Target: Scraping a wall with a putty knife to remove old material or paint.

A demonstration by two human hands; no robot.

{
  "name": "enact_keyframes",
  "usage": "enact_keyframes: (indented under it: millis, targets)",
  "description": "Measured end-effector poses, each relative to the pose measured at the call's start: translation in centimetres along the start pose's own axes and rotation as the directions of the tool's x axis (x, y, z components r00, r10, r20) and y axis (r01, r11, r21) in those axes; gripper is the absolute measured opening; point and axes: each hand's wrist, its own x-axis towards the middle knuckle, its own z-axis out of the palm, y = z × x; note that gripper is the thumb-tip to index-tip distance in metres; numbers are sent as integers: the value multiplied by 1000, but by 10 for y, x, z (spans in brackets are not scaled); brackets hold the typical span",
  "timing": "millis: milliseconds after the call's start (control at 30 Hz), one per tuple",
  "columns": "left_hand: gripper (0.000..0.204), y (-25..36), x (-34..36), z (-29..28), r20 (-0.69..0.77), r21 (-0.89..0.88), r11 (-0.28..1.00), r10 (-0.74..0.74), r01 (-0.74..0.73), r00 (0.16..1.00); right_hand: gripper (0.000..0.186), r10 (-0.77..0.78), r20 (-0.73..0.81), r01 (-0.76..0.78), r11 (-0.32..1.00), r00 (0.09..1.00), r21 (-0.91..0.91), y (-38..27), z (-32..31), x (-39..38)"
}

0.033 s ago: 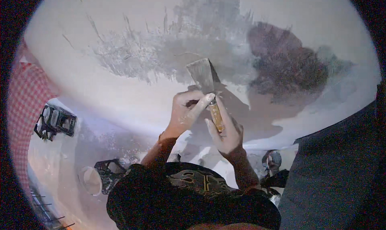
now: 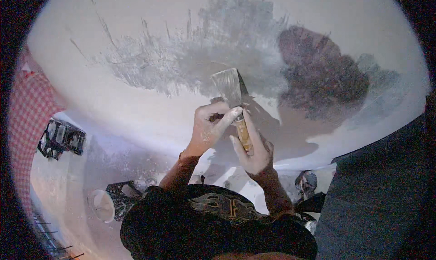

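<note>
A putty knife [image 2: 228,86] with a wide, smeared metal blade and a worn wooden handle is held between my two hands, blade pointing away from me. My left hand [image 2: 210,127] pinches it at the neck, thumb and fingers closed where blade meets handle. Around the wooden handle, my right hand [image 2: 259,154] is closed, thumb on one side and fingers on the other. White residue coats the fingers of both hands. Beyond the blade spreads a large white surface [image 2: 150,99] with a smeared grey patch; whether the blade touches it I cannot tell. A shadow falls on its right part.
Red-and-white checked cloth [image 2: 32,96] hangs at the far left. Below it stands a dark lamp-like device [image 2: 63,138]. A round pale bucket [image 2: 102,205] is on the floor at lower left beside a dark object. Dark grey sheeting [image 2: 372,196] covers the right.
</note>
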Motion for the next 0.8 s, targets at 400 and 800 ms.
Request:
enact_keyframes:
  millis: [400, 800]
  targets:
    - [17, -8, 3, -22, -51, -348, 935, 60, -74, 997, 79, 101, 109, -101, 995, 989, -7, -14, 25, -7]
    - [20, -21, -11, -82, 249, -400, 917, 113, -4, 962, 86, 214, 281, -218, 976, 935, -18, -34, 62, -9]
